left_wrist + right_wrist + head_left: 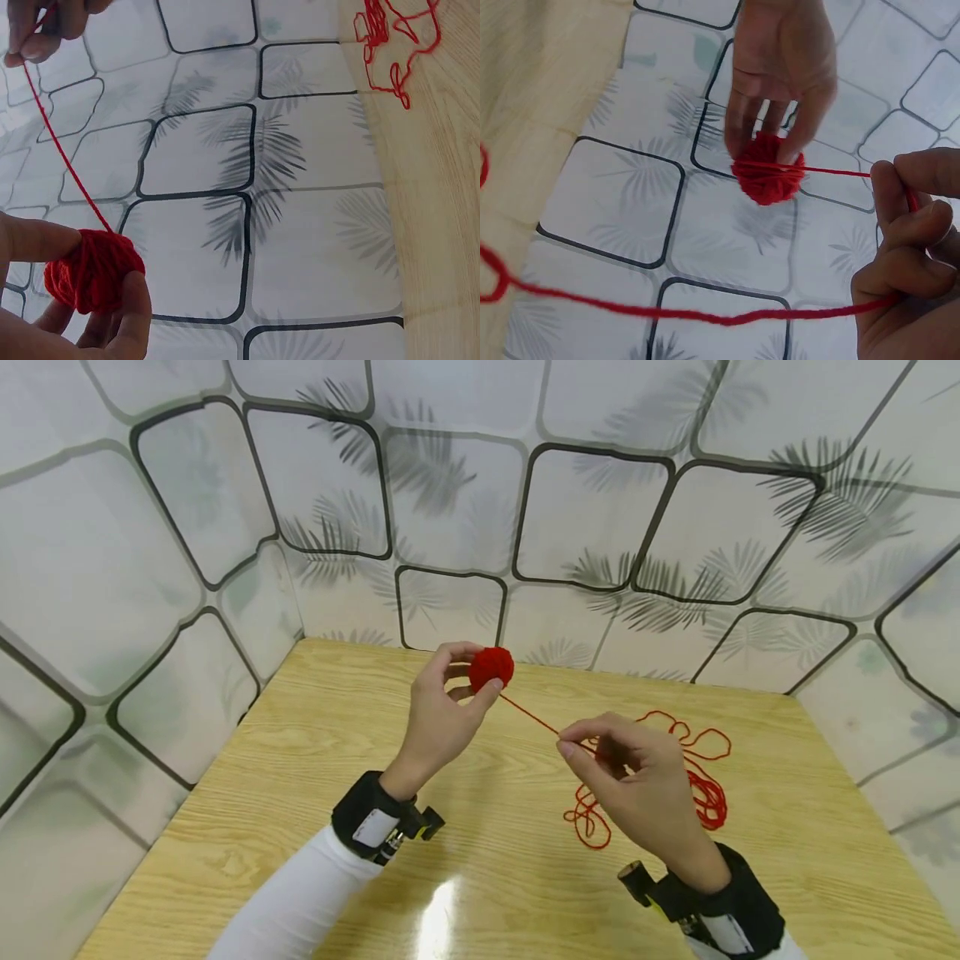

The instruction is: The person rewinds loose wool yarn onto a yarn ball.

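Wood-grain worktop [262, 777]: left grip [442, 718] holds round, wound red yarn ball [491, 669]; right grip [645, 785] narrowly pinches taut strand [529, 713]; loose loops [708, 802] nearby.

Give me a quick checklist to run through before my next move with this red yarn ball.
1. Ball held securely: ok, the left hand holds the red ball between thumb and fingers.
2. Strand gripped: ok, the right hand pinches the strand.
3. Strand taut between hands: ok, it runs straight.
4. Loose yarn laid out neatly: not ok, the loose yarn lies in crossing loops on the table.
5. Loose yarn free of knots: cannot tell, the loops overlap and the right hand hides some.
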Motion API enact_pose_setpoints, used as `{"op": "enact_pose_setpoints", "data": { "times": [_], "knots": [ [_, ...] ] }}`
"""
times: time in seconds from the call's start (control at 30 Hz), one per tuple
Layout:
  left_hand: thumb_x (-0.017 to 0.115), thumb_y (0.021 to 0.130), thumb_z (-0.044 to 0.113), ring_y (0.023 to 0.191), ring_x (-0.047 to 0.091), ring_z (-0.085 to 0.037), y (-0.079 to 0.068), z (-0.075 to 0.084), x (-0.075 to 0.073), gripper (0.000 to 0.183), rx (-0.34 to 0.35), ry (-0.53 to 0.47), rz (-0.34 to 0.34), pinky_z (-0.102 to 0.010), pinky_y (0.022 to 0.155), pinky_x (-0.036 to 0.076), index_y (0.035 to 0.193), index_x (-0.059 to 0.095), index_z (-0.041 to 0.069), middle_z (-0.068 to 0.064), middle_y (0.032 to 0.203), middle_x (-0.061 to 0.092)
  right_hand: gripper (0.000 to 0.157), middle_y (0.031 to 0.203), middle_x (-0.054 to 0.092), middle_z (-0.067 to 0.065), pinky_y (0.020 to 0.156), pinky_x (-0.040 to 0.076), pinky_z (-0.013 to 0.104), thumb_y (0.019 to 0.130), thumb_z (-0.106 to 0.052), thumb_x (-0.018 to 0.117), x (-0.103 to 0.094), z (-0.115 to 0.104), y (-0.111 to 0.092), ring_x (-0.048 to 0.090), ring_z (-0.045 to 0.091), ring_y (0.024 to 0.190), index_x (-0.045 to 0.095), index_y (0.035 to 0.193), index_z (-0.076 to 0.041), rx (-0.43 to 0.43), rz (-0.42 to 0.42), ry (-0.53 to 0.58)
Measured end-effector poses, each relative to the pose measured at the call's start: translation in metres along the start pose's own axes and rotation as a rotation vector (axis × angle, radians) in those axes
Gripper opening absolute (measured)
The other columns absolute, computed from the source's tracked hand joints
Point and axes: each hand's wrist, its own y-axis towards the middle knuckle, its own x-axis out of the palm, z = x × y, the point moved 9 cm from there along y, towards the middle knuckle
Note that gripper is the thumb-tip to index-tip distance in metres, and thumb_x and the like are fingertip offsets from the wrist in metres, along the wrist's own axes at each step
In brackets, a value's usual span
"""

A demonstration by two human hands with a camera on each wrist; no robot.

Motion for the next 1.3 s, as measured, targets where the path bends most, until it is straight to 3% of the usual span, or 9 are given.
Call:
{"op": "enact_pose_setpoints", "data": {
  "times": [0.13,0.3,0.43,0.57,0.73,0.9,1.07,1.3],
  "knots": [
    [0.067,0.080,0.006,0.097,0.055,-0.028,-0.006,-0.020,0.015,0.040,0.023,0.071,-0.094,-0.034,0.073,0.052,0.116,0.052,0.001,-0.012,0.112,0.055,0.019,0.061,0.043,-0.007,0.040,0.026,0.023,0.076,0.004,0.067,-0.013,-0.018,0.014,0.031,0.005,0.048,0.066,0.090,-0.009,-0.029,0.031,-0.016],
    [0.067,0.081,0.012,0.096,0.056,-0.021,-0.017,-0.037,0.035,0.037,0.036,0.147,-0.245,-0.031,0.072,0.051,0.115,0.053,0.011,-0.002,0.110,0.055,0.017,0.060,0.043,-0.006,0.042,0.026,0.024,0.077,0.003,0.066,-0.022,-0.023,0.032,0.031,0.006,0.049,0.066,0.090,-0.008,-0.035,0.014,-0.060],
    [0.067,0.080,0.013,0.095,0.055,-0.017,-0.025,-0.041,0.046,0.037,0.037,0.196,-0.350,-0.028,0.072,0.051,0.114,0.052,0.013,0.002,0.110,0.054,0.013,0.060,0.046,-0.003,0.042,0.026,0.026,0.080,-0.001,0.065,-0.027,-0.022,0.048,0.031,0.008,0.047,0.066,0.092,-0.007,-0.011,-0.003,-0.054],
    [0.068,0.080,0.012,0.093,0.055,-0.016,-0.032,-0.038,0.055,0.036,0.038,0.182,-0.441,-0.026,0.072,0.050,0.113,0.052,0.013,0.002,0.109,0.054,0.011,0.061,0.049,0.000,0.041,0.026,0.027,0.083,-0.007,0.064,-0.030,-0.014,0.064,0.032,0.011,0.047,0.067,0.093,-0.007,0.026,-0.006,-0.038],
    [0.068,0.081,0.012,0.095,0.056,-0.016,-0.041,-0.033,0.067,0.035,-0.014,0.083,-0.557,-0.027,0.075,0.050,0.112,0.052,0.017,0.003,0.109,0.054,0.014,0.073,0.058,0.005,0.044,0.028,0.030,0.085,-0.015,0.064,-0.029,0.019,0.080,0.037,0.017,0.051,0.067,0.096,-0.007,0.102,-0.016,-0.039],
    [0.067,0.081,0.008,0.098,0.057,-0.019,-0.044,-0.022,0.075,0.035,-0.122,-0.022,-0.630,-0.031,0.077,0.050,0.112,0.053,0.014,0.000,0.112,0.056,0.019,0.088,0.062,0.008,0.050,0.033,0.031,0.085,-0.022,0.064,-0.019,0.087,0.082,0.044,0.021,0.062,0.067,0.099,-0.010,0.231,-0.078,0.046],
    [0.066,0.080,0.001,0.097,0.058,-0.024,-0.039,0.000,0.075,0.035,-0.177,-0.157,-0.624,-0.037,0.079,0.050,0.112,0.054,0.005,-0.009,0.111,0.056,0.027,0.089,0.063,0.009,0.056,0.039,0.030,0.084,-0.034,0.065,-0.003,0.144,0.068,0.051,0.021,0.074,0.067,0.100,-0.013,0.373,-0.124,0.080],
    [0.067,0.080,0.004,0.097,0.058,-0.026,-0.024,-0.002,0.075,0.036,-0.114,-0.294,-0.574,-0.041,0.078,0.050,0.113,0.052,0.005,-0.011,0.113,0.055,0.027,0.091,0.065,0.010,0.063,0.045,0.033,0.084,-0.032,0.065,0.017,0.164,0.044,0.054,0.024,0.077,0.066,0.099,-0.010,0.434,-0.161,0.160]
  ]
}}
